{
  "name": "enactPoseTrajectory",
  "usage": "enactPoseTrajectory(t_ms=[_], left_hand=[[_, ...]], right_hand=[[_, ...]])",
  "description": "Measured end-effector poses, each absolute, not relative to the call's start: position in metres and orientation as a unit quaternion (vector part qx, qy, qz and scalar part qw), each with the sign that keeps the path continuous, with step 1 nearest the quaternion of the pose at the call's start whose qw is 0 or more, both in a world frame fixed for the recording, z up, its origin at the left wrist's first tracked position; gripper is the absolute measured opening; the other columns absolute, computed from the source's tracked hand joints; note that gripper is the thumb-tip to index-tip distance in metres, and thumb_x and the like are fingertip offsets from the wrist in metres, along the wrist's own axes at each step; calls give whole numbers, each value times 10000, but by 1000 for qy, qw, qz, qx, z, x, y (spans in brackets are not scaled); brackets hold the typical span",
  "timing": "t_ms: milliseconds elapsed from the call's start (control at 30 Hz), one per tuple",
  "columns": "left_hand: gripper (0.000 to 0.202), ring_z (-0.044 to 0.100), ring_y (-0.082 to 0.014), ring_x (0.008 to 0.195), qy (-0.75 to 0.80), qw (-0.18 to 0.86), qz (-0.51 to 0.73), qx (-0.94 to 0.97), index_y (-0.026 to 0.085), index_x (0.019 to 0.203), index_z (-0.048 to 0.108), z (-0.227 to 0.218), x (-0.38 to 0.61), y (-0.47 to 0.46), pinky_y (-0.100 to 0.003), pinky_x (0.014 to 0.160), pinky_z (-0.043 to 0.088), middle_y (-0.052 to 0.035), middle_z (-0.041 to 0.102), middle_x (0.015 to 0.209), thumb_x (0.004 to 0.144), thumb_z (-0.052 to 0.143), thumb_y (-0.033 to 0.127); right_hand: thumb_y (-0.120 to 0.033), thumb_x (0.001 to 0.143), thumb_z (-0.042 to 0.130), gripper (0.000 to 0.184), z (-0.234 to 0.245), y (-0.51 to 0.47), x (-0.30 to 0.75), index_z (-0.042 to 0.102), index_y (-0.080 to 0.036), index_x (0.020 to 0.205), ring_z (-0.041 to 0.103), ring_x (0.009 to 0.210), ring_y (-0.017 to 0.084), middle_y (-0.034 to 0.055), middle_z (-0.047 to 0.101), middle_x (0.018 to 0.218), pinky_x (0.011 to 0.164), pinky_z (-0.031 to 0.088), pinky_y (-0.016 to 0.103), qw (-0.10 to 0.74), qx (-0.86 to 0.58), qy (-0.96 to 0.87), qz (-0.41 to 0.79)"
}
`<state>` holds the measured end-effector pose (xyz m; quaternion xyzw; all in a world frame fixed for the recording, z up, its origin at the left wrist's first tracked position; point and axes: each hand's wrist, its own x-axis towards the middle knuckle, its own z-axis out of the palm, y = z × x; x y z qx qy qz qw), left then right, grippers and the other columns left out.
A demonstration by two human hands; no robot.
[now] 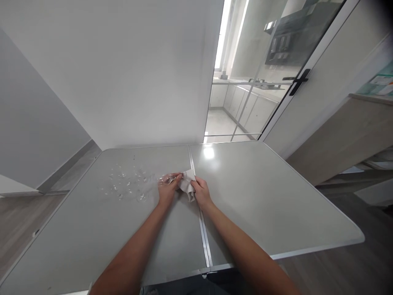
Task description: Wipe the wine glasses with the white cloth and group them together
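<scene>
Angling inward, hands [202, 192] at cloth [188, 185]

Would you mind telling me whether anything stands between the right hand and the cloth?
Nothing visible does: the right hand grips the cloth by its right side. The left hand, holding a clear object, is at the cloth's left, and the clear, shiny items lie farther left on the table, out of the way.

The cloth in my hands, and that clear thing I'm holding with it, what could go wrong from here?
The clear item in your left hand looks smooth, so it could slip onto the table. The cloth, bunched by your right hand, might snag on it. The clear, glinting patch farther left is hard to make out and could get knocked.
</scene>
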<state>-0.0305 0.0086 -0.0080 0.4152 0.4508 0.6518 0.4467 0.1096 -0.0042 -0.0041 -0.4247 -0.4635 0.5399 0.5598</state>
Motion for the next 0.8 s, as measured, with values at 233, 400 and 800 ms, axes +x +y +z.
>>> enactPoseTrajectory(t_ms=[233,400,800], left_hand=[[292,712,-244,900,469,422,620,466,147,889,789,-7,-31,8,-371,872,542,-125,770,943,701,836,365],[288,710,-220,833,484,417,627,445,154,864,790,-8,-31,8,-336,812,545,-105,772,884,692,838,379],[285,701,-200,797,485,421,632,433,140,864,788,-8,-30,11,-296,759,536,-105,770,872,696,832,366]], right_hand=[[-370,777,587,194,-2,-4,110,606,-182,735,396,579,104,-37,476,632,512,313,219,570,-422,-427,561],[-362,791,573,190,0,-4,113,599,-181,740,379,571,104,-34,457,627,498,296,220,584,-425,-433,539],[-346,788,547,182,-5,-3,115,587,-176,736,373,564,104,-34,456,629,504,296,215,570,-444,-445,529]])
